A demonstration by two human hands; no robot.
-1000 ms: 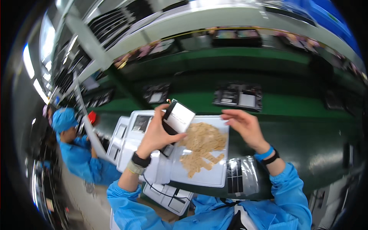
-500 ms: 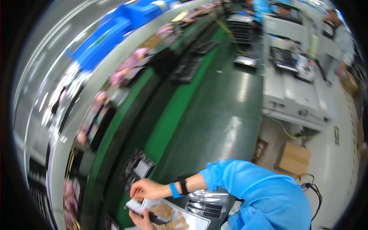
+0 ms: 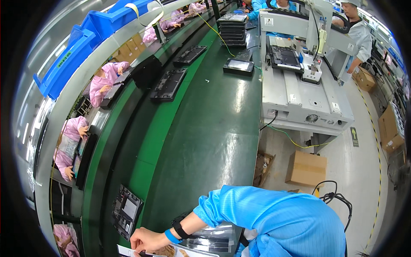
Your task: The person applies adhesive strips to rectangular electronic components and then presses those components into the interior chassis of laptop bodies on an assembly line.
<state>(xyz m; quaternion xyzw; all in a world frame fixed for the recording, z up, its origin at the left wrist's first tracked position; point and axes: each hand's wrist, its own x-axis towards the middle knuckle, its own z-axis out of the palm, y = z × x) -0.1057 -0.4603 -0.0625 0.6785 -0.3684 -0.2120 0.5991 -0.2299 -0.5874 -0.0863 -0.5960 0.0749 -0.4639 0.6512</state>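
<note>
My right hand (image 3: 147,240), with black and blue bands at its wrist, is at the bottom edge. Its fingers are pinched at a thin white strip (image 3: 125,250); a dark piece is partly seen below them. Beneath the wrist lies a white tray (image 3: 198,252) with tan pieces (image 3: 167,251), mostly cut off by the lower edge. Beside the forearm are dark strips under clear plastic (image 3: 212,243). An opened dark device chassis (image 3: 127,212) rests on the green belt just beyond my fingers. My left hand is out of the picture.
More dark chassis (image 3: 169,84) lie farther along the belt (image 3: 147,150). A stack of black trays (image 3: 232,32) and a device (image 3: 239,65) stand at the table's far end. A white machine (image 3: 304,98) is at the right, cartons (image 3: 306,168) below. Pink-sleeved workers (image 3: 70,145) sit at left.
The view has shifted, so the hands sit lower in the picture. My left hand, seen before holding a flat black-and-white piece, has left the picture. My right hand stays pinched.
</note>
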